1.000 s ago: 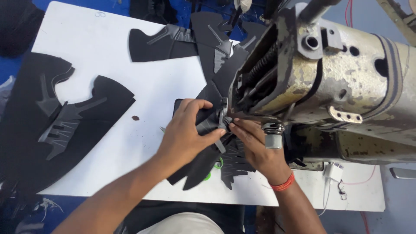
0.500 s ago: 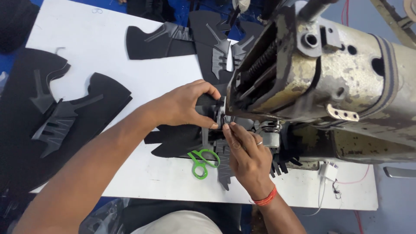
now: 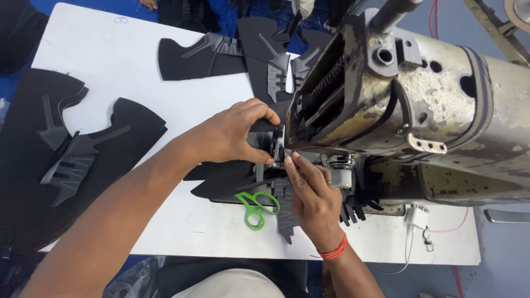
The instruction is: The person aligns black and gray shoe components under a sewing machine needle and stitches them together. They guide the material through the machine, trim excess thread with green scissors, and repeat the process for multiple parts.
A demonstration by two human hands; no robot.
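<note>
Head view, left to right: at the far left of the white table [image 3: 138, 72] lies a stack of black cut shoe-upper panels [image 3: 83, 154] with grey overlay strips sewn on, partly hanging over the table edge. Further back, near the top of the table, a single black panel with a grey overlay [image 3: 199, 58] lies flat, and more such panels [image 3: 270, 60] overlap beside it, running under the head of the machine.

The left hand [image 3: 232, 135] reaches in from the lower left, its forearm crossing the table. Its fingers are curled, thumb and fingertips pinching the upper edge of the black shoe-upper piece [image 3: 226, 179] just beside the needle area. That piece lies flat on the table below the hand, its right end tucked under the machine's presser foot [image 3: 279, 154].

Green-handled scissors [image 3: 256, 207] lie on the table, touching the lower edge of the piece, between the two forearms.

The right hand [image 3: 314, 193] comes up from the bottom, an orange-red band [image 3: 334, 251] around the wrist. Its fingers are held together and extended, fingertips pressing the material right at the presser foot, touching or nearly touching the left hand's fingertips.

Filling the right side stands the worn, cream-coloured industrial sewing machine [image 3: 430, 105], paint chipped. A white cable [image 3: 417, 218] trails at the table's right edge.
</note>
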